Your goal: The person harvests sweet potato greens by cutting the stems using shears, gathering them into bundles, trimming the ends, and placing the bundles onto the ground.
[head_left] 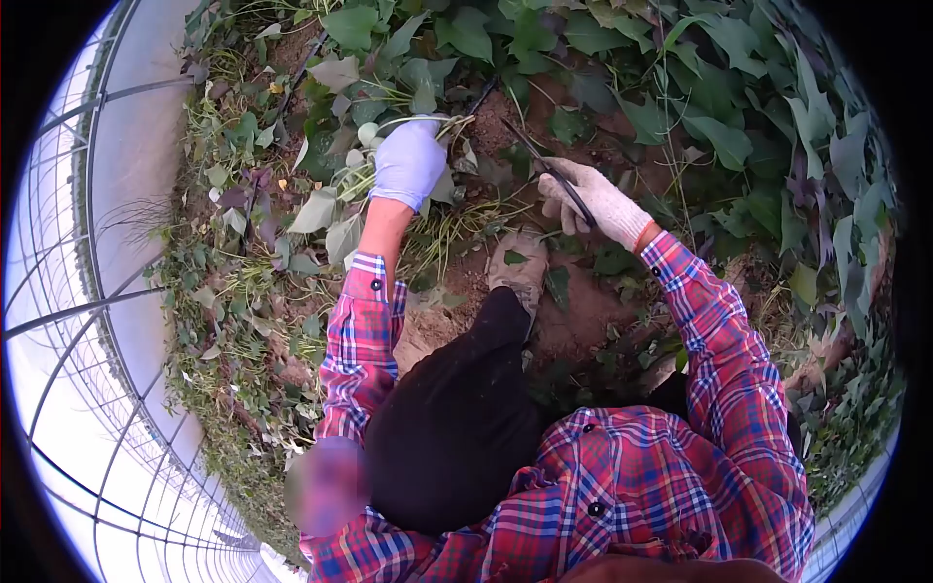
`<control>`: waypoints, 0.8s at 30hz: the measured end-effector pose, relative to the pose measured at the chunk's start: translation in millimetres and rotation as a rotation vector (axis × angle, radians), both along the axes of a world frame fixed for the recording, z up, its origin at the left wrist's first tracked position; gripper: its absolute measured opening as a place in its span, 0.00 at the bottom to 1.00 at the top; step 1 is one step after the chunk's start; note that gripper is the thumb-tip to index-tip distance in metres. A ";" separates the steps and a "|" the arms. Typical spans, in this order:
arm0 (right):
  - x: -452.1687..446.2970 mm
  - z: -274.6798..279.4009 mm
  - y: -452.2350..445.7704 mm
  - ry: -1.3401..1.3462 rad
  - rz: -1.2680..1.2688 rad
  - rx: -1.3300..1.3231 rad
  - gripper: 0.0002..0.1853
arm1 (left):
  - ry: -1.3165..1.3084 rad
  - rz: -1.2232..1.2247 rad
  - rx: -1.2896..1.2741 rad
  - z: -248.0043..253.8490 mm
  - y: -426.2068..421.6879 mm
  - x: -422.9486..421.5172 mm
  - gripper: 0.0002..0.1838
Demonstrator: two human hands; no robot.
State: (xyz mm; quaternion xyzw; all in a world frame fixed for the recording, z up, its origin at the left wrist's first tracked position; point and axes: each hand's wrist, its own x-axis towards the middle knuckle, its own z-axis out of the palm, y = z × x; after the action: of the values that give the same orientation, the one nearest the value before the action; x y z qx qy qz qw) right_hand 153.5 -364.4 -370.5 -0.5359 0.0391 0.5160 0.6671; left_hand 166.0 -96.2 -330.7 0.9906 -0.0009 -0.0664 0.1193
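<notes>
My left hand, in a pale lavender glove, is closed around a bunch of leafy vines. Their stems stick out past the fingers at the right, and pale-backed leaves hang below the wrist. My right hand, in a white knitted glove with an orange cuff edge, grips a dark narrow-bladed tool. Its thin, slightly curved end points up and left, close to bare soil. A gap of soil and leaves lies between the two hands. The exact kind of tool is hard to make out.
Dense green vines cover the ground ahead and right. Cut stems lie near my soil-covered shoe. A dark hose runs through the leaves. At left stands a greenhouse wall with metal ribs.
</notes>
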 end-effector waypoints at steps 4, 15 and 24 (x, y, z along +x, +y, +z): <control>17.0 10.4 -1.5 -0.109 -0.008 -0.152 0.26 | -0.011 -0.231 0.070 -28.1 -33.7 65.1 0.10; 18.9 -11.5 -38.0 -0.055 -0.281 -0.305 0.33 | -0.257 -0.443 0.247 -74.3 -58.7 145.2 0.18; 13.3 -18.5 -34.5 -0.039 -0.214 -0.184 0.27 | 0.064 -0.004 0.426 -66.2 75.9 90.3 0.17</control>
State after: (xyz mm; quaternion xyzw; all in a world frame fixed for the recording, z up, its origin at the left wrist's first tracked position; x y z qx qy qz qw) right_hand 166.8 -398.9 -388.9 -0.5975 0.1303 0.4257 0.6669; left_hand 256.3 -20.2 -396.9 0.9909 0.0148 -0.0966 -0.0928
